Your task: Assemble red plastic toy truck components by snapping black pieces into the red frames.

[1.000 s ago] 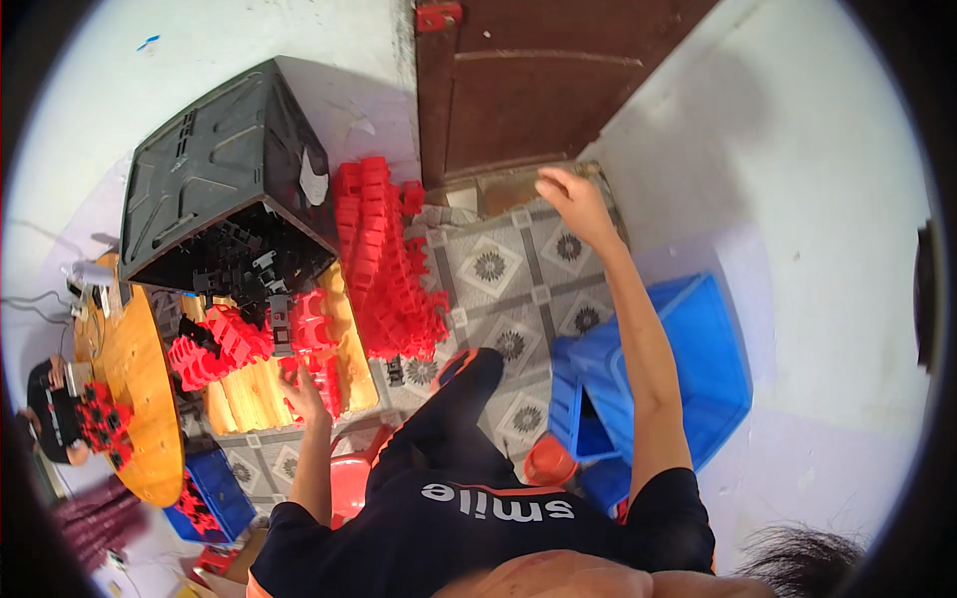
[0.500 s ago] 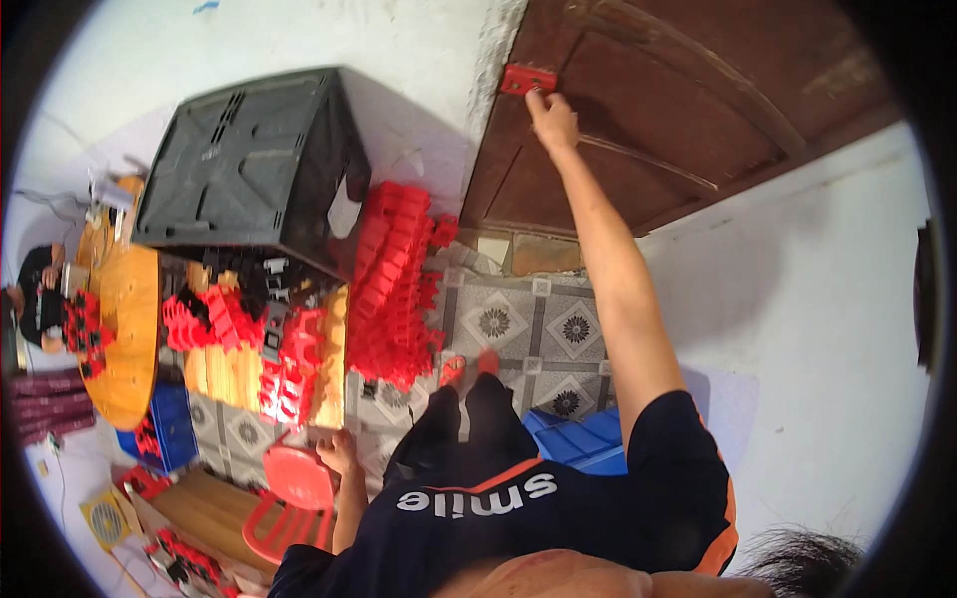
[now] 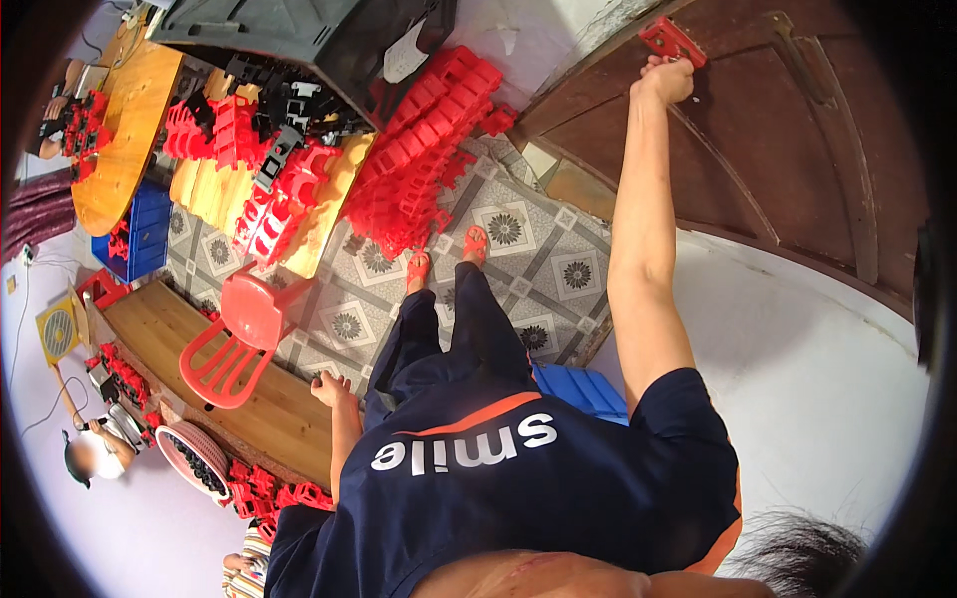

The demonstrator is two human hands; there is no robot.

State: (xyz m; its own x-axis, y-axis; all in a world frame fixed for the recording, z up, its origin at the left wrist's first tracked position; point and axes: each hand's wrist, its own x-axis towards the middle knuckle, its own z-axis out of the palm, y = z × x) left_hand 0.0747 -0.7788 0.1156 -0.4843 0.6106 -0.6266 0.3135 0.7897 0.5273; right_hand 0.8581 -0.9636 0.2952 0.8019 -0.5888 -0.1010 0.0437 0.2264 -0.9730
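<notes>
My right arm stretches up to a brown wooden door [image 3: 738,120]. My right hand [image 3: 670,80] is closed at a red door lock [image 3: 673,41] near the door's edge, its fingers curled at the lock's lower side. What the fingertips grip is partly hidden. My left hand [image 3: 332,388] hangs low at my side, holding nothing, with fingers loosely apart. Nearest to it is a red plastic chair [image 3: 244,324], and a long wooden bench [image 3: 289,404] lies behind it.
Red plastic parts [image 3: 429,130] are piled high beside a wooden table [image 3: 324,219], with a big black crate [image 3: 289,40] above. A blue bin [image 3: 140,234] and a pink basket [image 3: 194,458] stand left. Other people [image 3: 95,448] sit at the left. Patterned floor tiles [image 3: 498,229] surround my feet.
The view has turned, so the crate, table and chair show higher and the door further right. My right hand stays at the lock. My left hand's fingers have loosened.
</notes>
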